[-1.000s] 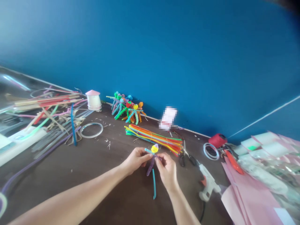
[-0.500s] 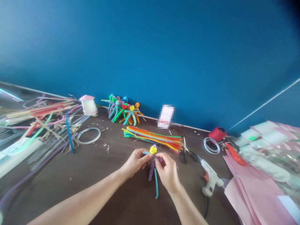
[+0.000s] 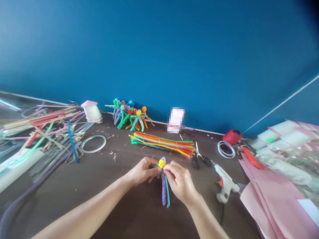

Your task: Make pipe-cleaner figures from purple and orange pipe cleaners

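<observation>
Between my two hands is a small pipe cleaner figure (image 3: 163,191) with a wound yellow head, a lilac tip and a purple leg hanging down. My left hand (image 3: 144,171) pinches it just below the head from the left. From the other side, the thumb and fingers of my right hand (image 3: 180,181) are closed on it at the same height. A loose blue pipe cleaner end (image 3: 167,196) hangs beside the purple leg. Beyond my hands lies a bundle of colourful pipe cleaners (image 3: 161,143). Finished-looking pipe cleaner figures (image 3: 131,114) stand against the wall.
Scissors (image 3: 198,157) and a white glue gun (image 3: 225,182) lie to the right, near pink sheets (image 3: 269,199), a tape ring (image 3: 226,149) and a red thread spool (image 3: 232,136). At left are another ring (image 3: 93,144), a pink-topped white cup (image 3: 91,112) and piled strips (image 3: 42,132).
The purple leg, slanted before, now hangs straight down beside the blue end. My right hand has shifted slightly right, and its fingers are closer to the yellow head. The view has tilted a little.
</observation>
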Available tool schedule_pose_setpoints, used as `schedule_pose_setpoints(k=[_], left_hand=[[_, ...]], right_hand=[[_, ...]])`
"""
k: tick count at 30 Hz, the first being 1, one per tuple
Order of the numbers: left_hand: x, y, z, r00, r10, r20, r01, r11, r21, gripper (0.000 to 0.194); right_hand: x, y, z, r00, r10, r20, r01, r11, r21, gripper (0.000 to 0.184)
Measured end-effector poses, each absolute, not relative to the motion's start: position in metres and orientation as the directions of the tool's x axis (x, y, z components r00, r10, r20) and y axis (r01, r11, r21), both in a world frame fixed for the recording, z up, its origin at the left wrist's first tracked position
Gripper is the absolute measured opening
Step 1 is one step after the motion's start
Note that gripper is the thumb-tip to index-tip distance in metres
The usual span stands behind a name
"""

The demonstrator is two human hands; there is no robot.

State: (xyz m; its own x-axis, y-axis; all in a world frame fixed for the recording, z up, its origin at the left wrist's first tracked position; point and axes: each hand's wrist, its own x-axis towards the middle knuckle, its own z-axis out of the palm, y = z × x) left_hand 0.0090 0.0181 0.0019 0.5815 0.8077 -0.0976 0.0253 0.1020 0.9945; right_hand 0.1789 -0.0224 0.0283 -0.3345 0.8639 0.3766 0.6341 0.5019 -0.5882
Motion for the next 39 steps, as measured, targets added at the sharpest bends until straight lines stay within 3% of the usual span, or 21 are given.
schedule_pose_setpoints(k=[6, 11, 12, 15, 18, 21, 25, 30, 39], left_hand=[[0.006, 0.02, 0.006, 0.623, 0.774, -0.113, 0.061, 0.096, 0.994, 0.032], [0.006, 0.019, 0.006, 0.604, 0.789, -0.112, 0.063, 0.093, 0.994, 0.032], [0.007, 0.018, 0.005, 0.58, 0.806, -0.117, 0.05, 0.108, 0.993, 0.032], [0.012, 0.017, 0.002, 0.467, 0.871, -0.152, -0.018, 0.181, 0.983, 0.031], [0.014, 0.017, -0.001, 0.415, 0.896, -0.159, -0.147, 0.239, 0.96, 0.028], [0.013, 0.018, -0.002, 0.456, 0.876, -0.159, -0.294, 0.316, 0.902, 0.026], [0.014, 0.017, -0.003, 0.505, 0.839, -0.203, -0.321, 0.401, 0.858, 0.028], [0.025, 0.013, -0.004, 0.515, 0.841, -0.167, -0.333, 0.375, 0.865, 0.028], [0.029, 0.009, 0.002, 0.495, 0.863, -0.096, -0.307, 0.277, 0.91, 0.039]], right_hand=[[0.179, -0.023, 0.029, -0.333, 0.875, 0.351, 0.641, 0.484, -0.596, 0.018], [0.176, -0.021, 0.017, -0.137, 0.93, 0.34, 0.516, 0.36, -0.777, 0.007], [0.175, -0.02, 0.014, -0.092, 0.941, 0.324, 0.462, 0.329, -0.823, 0.013], [0.173, -0.015, 0.003, -0.03, 0.977, 0.212, 0.243, 0.213, -0.946, 0.032], [0.171, -0.011, -0.003, -0.113, 0.993, 0.017, 0.087, 0.027, -0.996, 0.021], [0.171, -0.009, -0.004, -0.129, 0.985, -0.113, 0.046, -0.108, -0.993, 0.02], [0.17, -0.009, 0.0, -0.109, 0.991, -0.084, -0.034, -0.088, -0.995, 0.024], [0.165, -0.009, 0.0, -0.068, 0.997, -0.033, -0.103, -0.04, -0.994, 0.025], [0.167, -0.008, -0.004, 0.022, 0.999, 0.032, -0.024, 0.032, -0.999, 0.024]])
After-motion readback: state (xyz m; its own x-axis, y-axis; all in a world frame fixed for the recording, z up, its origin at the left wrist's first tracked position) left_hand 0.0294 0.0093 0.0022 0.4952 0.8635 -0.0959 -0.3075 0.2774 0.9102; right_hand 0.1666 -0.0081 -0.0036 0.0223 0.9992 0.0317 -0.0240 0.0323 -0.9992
